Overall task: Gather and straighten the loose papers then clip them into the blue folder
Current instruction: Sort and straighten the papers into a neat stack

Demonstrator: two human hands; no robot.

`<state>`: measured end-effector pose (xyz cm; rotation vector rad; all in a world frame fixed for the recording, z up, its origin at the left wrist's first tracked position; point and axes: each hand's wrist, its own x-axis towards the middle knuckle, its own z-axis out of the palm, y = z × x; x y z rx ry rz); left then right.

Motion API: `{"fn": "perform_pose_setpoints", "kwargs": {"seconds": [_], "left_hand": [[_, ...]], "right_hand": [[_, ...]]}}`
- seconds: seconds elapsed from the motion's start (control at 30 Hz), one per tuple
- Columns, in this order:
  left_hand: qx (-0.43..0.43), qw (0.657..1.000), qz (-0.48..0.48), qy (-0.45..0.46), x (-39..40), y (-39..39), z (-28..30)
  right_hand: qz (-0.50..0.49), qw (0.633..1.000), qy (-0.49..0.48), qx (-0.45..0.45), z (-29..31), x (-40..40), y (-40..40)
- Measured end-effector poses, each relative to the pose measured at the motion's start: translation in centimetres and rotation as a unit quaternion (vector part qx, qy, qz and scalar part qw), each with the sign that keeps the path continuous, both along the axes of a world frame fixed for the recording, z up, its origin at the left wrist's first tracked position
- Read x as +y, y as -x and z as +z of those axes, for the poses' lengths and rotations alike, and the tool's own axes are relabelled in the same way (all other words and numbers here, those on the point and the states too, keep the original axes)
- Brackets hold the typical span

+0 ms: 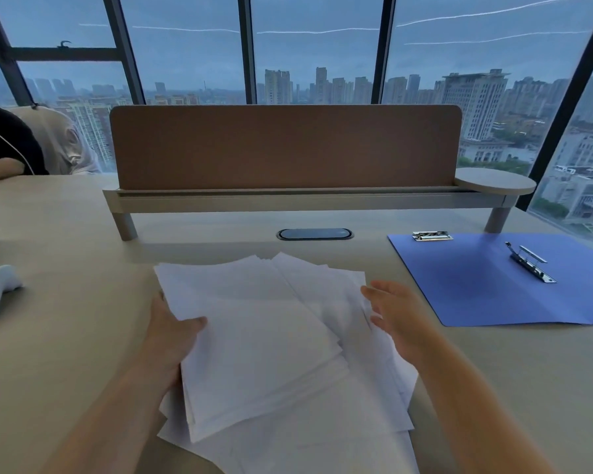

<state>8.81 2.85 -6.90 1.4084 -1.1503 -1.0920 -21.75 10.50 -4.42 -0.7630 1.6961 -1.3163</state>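
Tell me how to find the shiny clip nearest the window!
Find the blue folder lying open on the desk's right side. The small silver clip sits at its far left corner, lying flat. The other, longer clip runs slantwise mid-folder.

papers (pixel 267 336): white sheets, loose fanned pile, edges misaligned, corners sticking out at far & near ends; lying flat-ish on desk, top bundle skewed vs sheets under it
papers vs fingers: left thumb (pixel 194 323) on top of left edge, other left fingers hidden under the stack; right fingertips (pixel 374 292) at right edge, contact unclear

blue folder (pixel 493 285): open, flat, inside face up; to the right of right fingers, apart from them
folder clips: metal clip (pixel 432 236) at far edge; long spring clip (pixel 529 263) near centre fold, lever raised
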Motion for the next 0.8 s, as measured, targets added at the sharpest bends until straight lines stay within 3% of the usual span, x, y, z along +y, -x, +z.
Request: {"fn": "perform_pose_setpoints", "kwargs": {"seconds": [0.1, 0.27, 0.33, 0.43, 0.53, 0.67, 0.8], "left_hand": [[-0.092, 0.996, 0.001, 0.014, 0.1, -0.1, -0.3], [-0.034, 0.999, -0.036, -0.006, -0.1, -0.5, -0.2], [0.019, 0.999, -0.02, -0.03, 0.1, -0.6, 0.0], [0.089, 0.995, -0.009, -0.049, 0.1, -0.6, 0.4], [0.154, 0.986, -0.003, -0.062, 0.4, -0.6, 1.2], [0.214, 0.973, -0.05, -0.068, 0.9, -0.9, 1.6], [0.199, 0.975, -0.088, -0.048, 1.2, -0.4, 1.5]], "right_hand": [[-0.017, 0.996, 0.007, -0.082, -0.1, -0.1, -0.2], [-0.009, 0.993, 0.0, -0.117, -1.2, -0.4, -0.4], [0.04, 0.997, -0.019, -0.07, -1.8, -0.4, -0.7], [0.126, 0.987, -0.043, 0.086, -2.4, -0.4, -1.3], [0.121, 0.981, -0.026, 0.149, -2.3, -0.5, -1.3], [0.084, 0.994, 0.042, 0.049, -1.5, -0.2, -0.9], [0.089, 0.991, 0.072, -0.071, -0.7, 0.2, -1.4]]}}
